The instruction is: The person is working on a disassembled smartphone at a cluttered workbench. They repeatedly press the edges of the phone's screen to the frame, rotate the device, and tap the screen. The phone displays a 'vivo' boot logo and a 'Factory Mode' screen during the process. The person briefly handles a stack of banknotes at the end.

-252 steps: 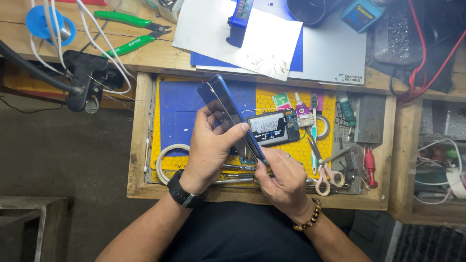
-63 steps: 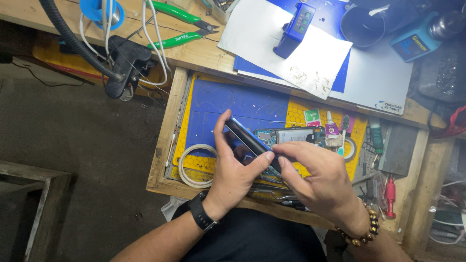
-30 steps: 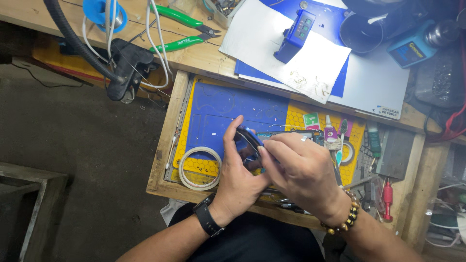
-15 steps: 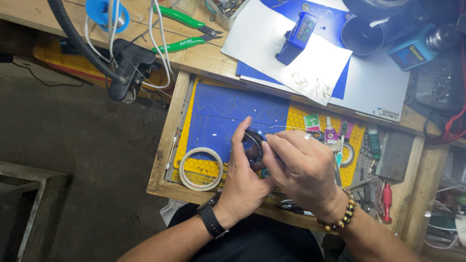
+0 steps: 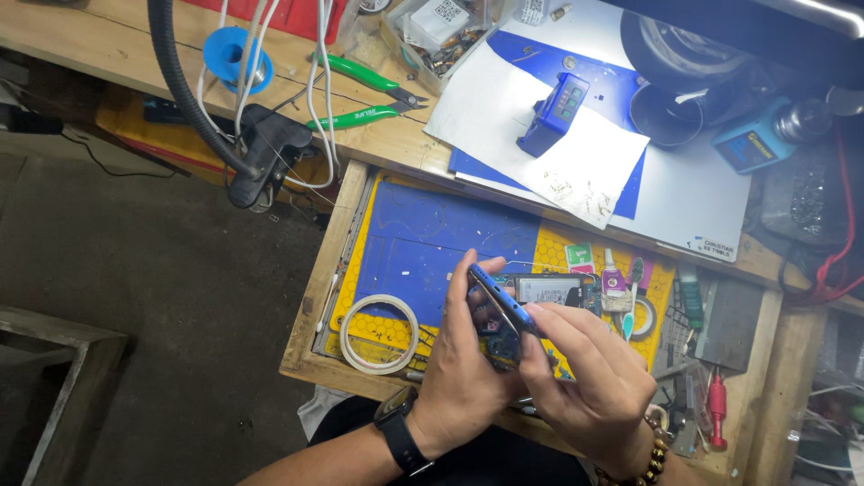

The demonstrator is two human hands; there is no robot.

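Both hands [image 5: 531,382] gripping a blue phone [image 5: 499,301] edge-up over the crowded drawer [image 5: 315,315], bare blue mat [image 5: 432,243] just beyond

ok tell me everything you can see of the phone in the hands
The phone is a slim slab with a blue edge, held tilted on its side above the blue mat in the wooden tray. The left hand cradles it from below, thumb up along its near end; the right hand pinches its lower right end with its fingertips. Its open side, showing dark inner parts, faces the left palm.
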